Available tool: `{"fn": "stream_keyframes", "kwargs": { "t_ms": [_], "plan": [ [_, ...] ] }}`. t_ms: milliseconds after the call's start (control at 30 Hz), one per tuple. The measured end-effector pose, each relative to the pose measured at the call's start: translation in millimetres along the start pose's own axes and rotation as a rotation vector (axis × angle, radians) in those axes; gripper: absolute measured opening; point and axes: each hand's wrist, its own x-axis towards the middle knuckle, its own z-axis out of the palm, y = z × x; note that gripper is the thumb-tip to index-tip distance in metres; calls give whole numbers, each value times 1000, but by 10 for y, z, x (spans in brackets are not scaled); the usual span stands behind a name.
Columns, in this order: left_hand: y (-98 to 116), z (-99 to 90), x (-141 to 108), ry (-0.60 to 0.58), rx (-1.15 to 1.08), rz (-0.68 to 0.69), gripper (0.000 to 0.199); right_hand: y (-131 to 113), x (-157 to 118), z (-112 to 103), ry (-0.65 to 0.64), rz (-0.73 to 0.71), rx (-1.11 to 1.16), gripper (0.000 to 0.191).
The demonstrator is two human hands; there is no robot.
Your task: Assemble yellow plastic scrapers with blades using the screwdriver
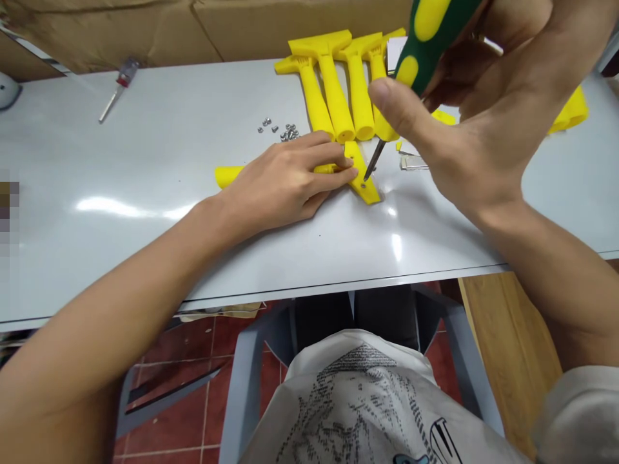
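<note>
My right hand (483,129) is closed around the green and yellow handle of a screwdriver (420,48). Its shaft slants down, with the tip at a screw in the head of a yellow plastic scraper (367,188) lying on the table. My left hand (294,171) holds that scraper down, fingers bent over the part where head and handle meet. The handle end sticks out to the left from under the palm; the middle is hidden. Small screws (290,133) lie loose just beyond my left hand.
Several more T-shaped yellow scrapers (333,84) lie in a row at the back of the white table (145,161). A second screwdriver (118,90) with a clear handle rests at the back left. Flat metal pieces (413,162) and another yellow part (572,113) lie to the right.
</note>
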Motion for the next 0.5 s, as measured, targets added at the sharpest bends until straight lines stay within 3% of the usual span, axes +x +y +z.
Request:
{"fn": "stream_keyframes", "kwargs": {
  "t_ms": [67, 100, 200, 300, 500],
  "plan": [
    [6, -11, 5, 4, 44, 21, 33, 24, 28, 6, 135, -148, -29, 53],
    [9, -20, 9, 3, 75, 38, 32, 40, 42, -7, 136, -179, -70, 51],
    [10, -45, 22, -5, 143, 84, 32, 60, 78, -62, -60, -44, -209, 61],
    [7, -50, 29, -17, 135, 80, 33, -9, 87, -57, -230, 140, -172, 76],
    [22, -52, 32, 34, 185, 135, 28, -207, 28, 15, -274, 152, -43, 80]
  ]
}}
